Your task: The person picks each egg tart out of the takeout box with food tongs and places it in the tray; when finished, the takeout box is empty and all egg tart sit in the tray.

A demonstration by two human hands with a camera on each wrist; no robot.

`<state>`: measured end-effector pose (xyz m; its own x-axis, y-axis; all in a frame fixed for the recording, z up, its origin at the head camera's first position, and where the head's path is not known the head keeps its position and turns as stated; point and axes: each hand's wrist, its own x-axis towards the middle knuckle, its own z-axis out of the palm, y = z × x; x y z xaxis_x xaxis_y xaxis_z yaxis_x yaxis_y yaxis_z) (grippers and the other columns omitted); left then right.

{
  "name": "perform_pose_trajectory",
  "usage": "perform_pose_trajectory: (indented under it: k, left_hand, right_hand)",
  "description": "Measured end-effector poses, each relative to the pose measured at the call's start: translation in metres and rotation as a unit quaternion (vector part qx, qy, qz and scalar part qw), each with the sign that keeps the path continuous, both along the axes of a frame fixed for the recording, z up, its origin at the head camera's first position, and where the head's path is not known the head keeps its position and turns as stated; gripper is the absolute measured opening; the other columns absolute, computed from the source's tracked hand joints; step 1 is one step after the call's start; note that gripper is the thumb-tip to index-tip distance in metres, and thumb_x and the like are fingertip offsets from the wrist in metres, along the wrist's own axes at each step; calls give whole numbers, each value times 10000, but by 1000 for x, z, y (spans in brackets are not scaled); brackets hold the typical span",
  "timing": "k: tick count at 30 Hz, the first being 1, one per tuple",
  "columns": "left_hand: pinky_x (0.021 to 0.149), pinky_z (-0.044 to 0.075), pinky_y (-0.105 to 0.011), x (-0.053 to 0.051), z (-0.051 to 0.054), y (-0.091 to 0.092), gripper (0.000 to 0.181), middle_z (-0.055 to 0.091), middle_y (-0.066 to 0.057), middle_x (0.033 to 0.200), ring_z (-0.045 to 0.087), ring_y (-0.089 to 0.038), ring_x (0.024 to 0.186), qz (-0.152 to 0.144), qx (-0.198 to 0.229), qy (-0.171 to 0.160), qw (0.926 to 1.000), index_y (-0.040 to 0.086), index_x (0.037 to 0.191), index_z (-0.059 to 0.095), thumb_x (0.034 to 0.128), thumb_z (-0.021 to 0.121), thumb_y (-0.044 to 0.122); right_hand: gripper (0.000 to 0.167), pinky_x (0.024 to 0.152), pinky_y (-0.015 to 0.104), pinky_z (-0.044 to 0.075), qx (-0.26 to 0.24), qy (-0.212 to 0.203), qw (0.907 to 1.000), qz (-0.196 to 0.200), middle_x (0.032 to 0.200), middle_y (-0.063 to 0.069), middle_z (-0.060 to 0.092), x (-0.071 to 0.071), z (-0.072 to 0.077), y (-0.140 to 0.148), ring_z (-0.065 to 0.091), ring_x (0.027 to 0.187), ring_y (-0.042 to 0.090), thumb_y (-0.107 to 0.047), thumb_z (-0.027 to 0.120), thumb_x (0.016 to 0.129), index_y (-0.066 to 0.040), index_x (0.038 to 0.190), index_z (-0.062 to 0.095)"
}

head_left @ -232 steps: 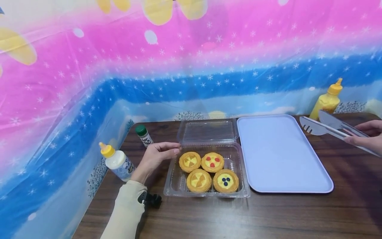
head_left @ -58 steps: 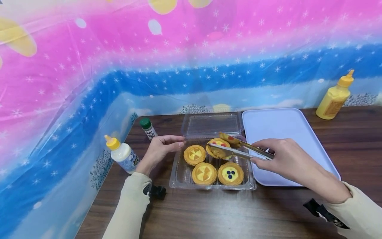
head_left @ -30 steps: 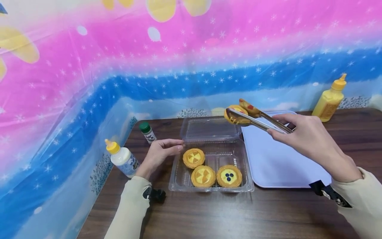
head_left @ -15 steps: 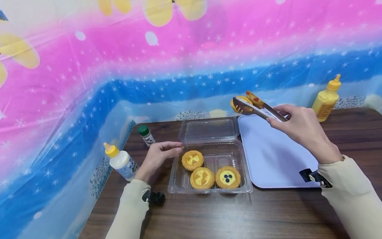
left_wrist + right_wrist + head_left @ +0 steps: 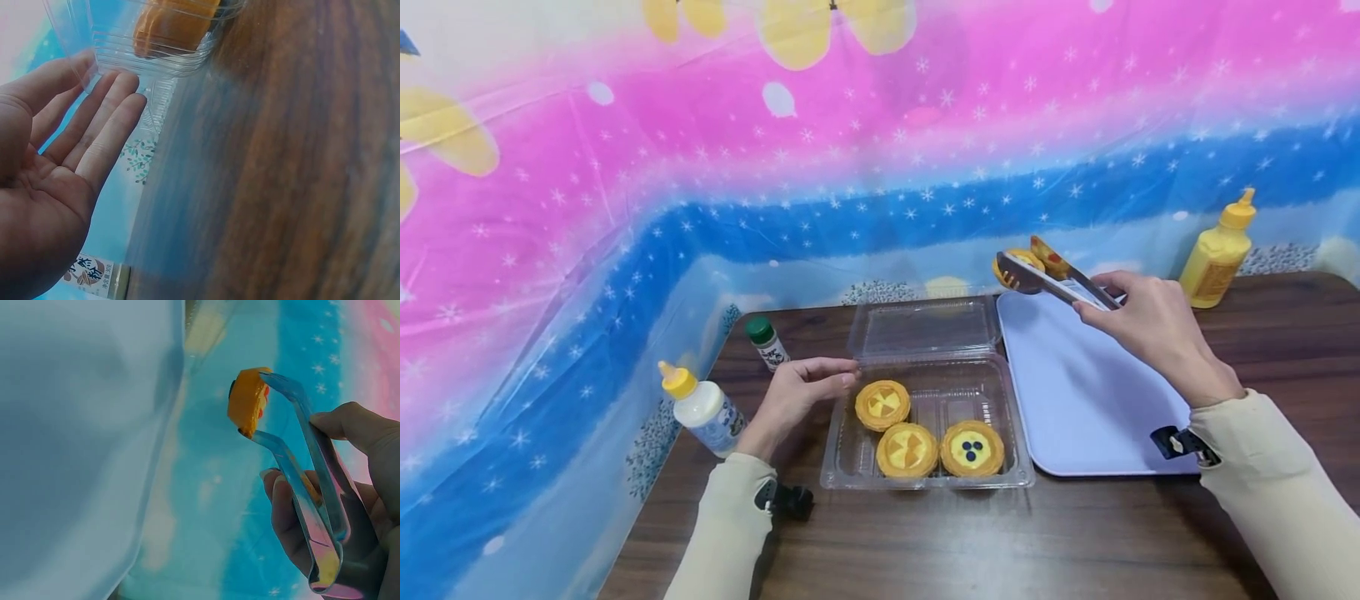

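Observation:
My right hand [image 5: 1157, 325] grips metal tongs [image 5: 1078, 293], which pinch a tart with red toppings [image 5: 247, 400] by its edges. The tart hangs tilted above the far end of the pale lavender tray [image 5: 1097, 408]. At the left rim of an open clear plastic container [image 5: 1017, 425], my left hand [image 5: 797, 398] pinches the edge between thumb and fingers. Inside the container lie two tarts with yellow wedges, an upper tart [image 5: 882, 406] and a lower tart [image 5: 907, 451], beside a tart with dark berries [image 5: 972, 450].
The container's lid [image 5: 925, 327] leans back towards the patterned cloth. Left of it stand a green-capped shaker [image 5: 766, 342] and a white squeeze bottle [image 5: 706, 412]. A yellow squeeze bottle [image 5: 1216, 258] is behind the tray's right side. Dark wooden table [image 5: 925, 550] lies in front.
The right hand brought the tongs into the container, gripped the red-topped tart, lifted it out and carried it right over the tray's far end. The left hand stayed at the container's rim.

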<state>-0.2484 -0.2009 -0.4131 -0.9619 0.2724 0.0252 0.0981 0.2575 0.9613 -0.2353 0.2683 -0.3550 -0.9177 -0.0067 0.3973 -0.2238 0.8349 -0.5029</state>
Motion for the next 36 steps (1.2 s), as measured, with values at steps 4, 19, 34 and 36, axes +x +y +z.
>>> perform_pose_trajectory:
  k: [4, 19, 34, 36]
  left_hand:
    - [941, 599, -344, 0, 1, -1, 289, 781, -108, 1184, 762, -261, 1055, -9, 59, -32, 10000, 21, 1236, 778, 966, 799, 123]
    - [944, 594, -336, 1, 2, 0, 301, 782, -104, 1183, 765, -257, 1042, -71, -40, 48, 10000, 24, 1240, 778, 968, 808, 150]
    - [930, 602, -335, 0, 0, -1, 308, 779, -124, 1182, 770, -245, 1025, -79, 88, -17, 9999, 2, 1255, 764, 978, 794, 132]
    - [926, 604, -337, 0, 1, -1, 307, 779, -124, 1179, 770, -246, 1022, -73, 89, -7, 9999, 3, 1252, 767, 975, 796, 133]
  right_hand:
    - [482, 510, 377, 386, 16, -43, 10000, -46, 844, 226, 728, -2, -5, 1, 541, 605, 270, -276, 806, 943, 80, 1253, 707]
    - [529, 577, 445, 412, 335, -395, 9986, -93, 948, 298, 714, -10, -21, 8, 545, 686, 343, -295, 784, 943, 97, 1280, 675]
    - [556, 555, 433, 439, 472, -525, 9975, -30, 1041, 338, 710, -14, -27, 11, 580, 687, 327, -292, 803, 932, 140, 1259, 676]
    - [552, 548, 431, 435, 478, -500, 9976, -17, 1000, 316, 715, -14, -26, 11, 574, 679, 323, -291, 805, 927, 139, 1250, 680]
